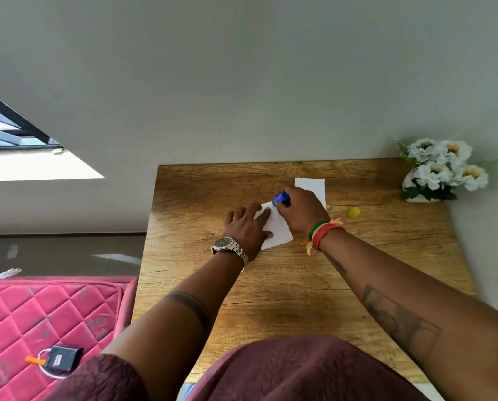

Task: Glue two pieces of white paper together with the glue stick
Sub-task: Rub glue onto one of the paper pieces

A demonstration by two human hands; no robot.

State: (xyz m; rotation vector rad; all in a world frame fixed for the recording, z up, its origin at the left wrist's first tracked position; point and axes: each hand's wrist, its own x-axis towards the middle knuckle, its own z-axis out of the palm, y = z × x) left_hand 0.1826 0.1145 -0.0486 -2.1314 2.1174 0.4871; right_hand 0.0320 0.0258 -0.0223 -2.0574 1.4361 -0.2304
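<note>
I see the blue glue stick [280, 197] tilted in my right hand [300, 211], whose fingers are curled tight around its barrel; the low end of the stick meets the far corner of the near sheet of white paper [278, 228]. That sheet lies flat on the wooden desk [285, 285], turned a little askew to the desk's edges. My left hand [246, 230] lies spread on the sheet's left part, palm down, fingers extended and pressing it flat, grasping nothing. The two hands are close together, the left fingertips just beside the stick's low end.

The second sheet of white paper [311, 185] lies farther back on the desk, partly hidden behind my right hand, and I cannot tell whether the two sheets touch. The yellow cap [354, 212] lies on the desk to the right of my right hand, apart from both sheets.

On my left wrist I see a metal wristwatch [227, 246], and on my right wrist a band of red, yellow and green thread [323, 233]. At the far right corner of the desk stands a white vase of white flowers [441, 169], against the plain wall [242, 68]. To the left of the desk lies a pink quilted mattress [39, 319] with a small dark padlock-like item [61, 358] on it, and a window [13, 131] shows beyond.
</note>
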